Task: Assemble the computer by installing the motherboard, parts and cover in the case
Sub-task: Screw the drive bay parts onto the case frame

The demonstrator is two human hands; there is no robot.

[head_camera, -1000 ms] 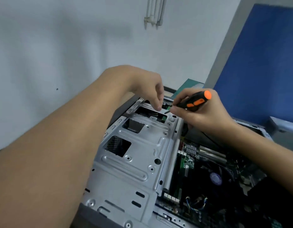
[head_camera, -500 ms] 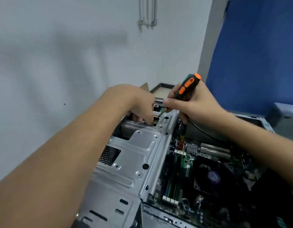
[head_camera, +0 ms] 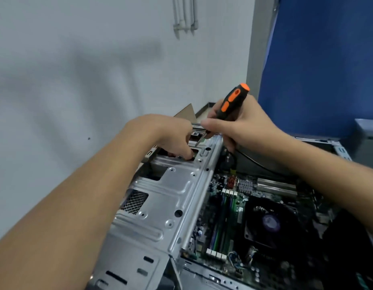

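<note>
An open computer case lies on its side, with a silver drive cage [head_camera: 166, 195] on the left and the motherboard [head_camera: 223, 216] with its black CPU fan [head_camera: 269, 222] on the right. My right hand [head_camera: 242, 124] grips a black and orange screwdriver [head_camera: 231, 101], its tip angled down into an opening at the cage's far end. My left hand [head_camera: 173, 137] reaches into that same opening, fingers curled down beside the tip. What the fingertips touch is hidden.
A white wall runs along the left, close to the case. A blue panel [head_camera: 319, 65] stands at the back right. A black cable [head_camera: 259, 164] crosses the case below my right wrist. A cardboard corner [head_camera: 187, 110] shows behind my hands.
The view has shifted closer to the case. My right hand has tipped the screwdriver more upright, with its tip down at the cage opening. My left hand stays at that opening.
</note>
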